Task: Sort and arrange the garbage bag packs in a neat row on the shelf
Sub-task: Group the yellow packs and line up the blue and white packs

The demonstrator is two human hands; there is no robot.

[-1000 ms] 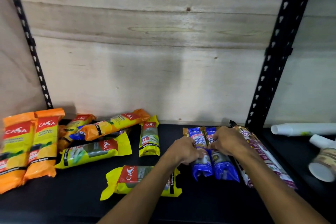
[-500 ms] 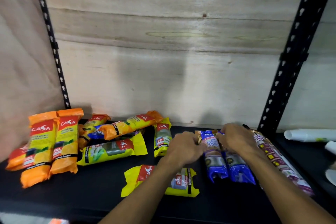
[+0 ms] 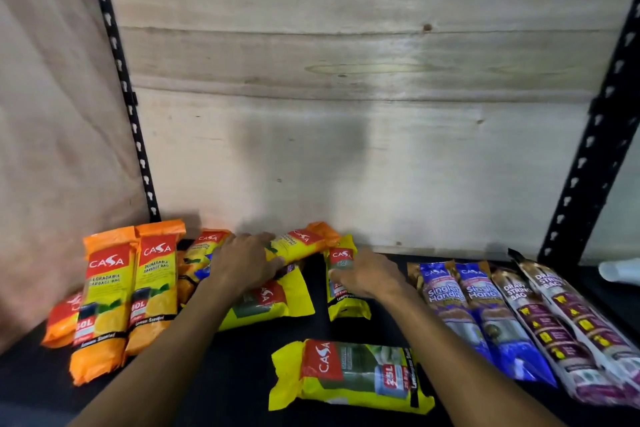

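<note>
On the black shelf [image 3: 381, 267], two blue packs [image 3: 485, 319] and two purple drawstring packs [image 3: 561, 326] lie side by side at the right. Two orange packs [image 3: 128, 291] lie together at the left, with a red-orange pack [image 3: 60, 322] beside them. My left hand [image 3: 246, 262] rests on an orange-yellow pack [image 3: 301, 244] lying across a yellow pack [image 3: 273, 302]. My right hand [image 3: 367, 274] lies on a small upright yellow pack [image 3: 344, 308]. Another yellow pack [image 3: 349, 374] lies crosswise in front. A further orange pack [image 3: 201, 253] is partly hidden behind my left hand.
A pale wooden back wall [image 3: 346, 114] closes the shelf. Black perforated uprights stand at the left [image 3: 121, 87] and right [image 3: 595, 135]. A white roll [image 3: 620, 270] lies beyond the right upright.
Both hands left the blue packs and moved left. The left hand now lies on the orange-yellow pack, the right on the small yellow pack. The view shifted left and closer.
</note>
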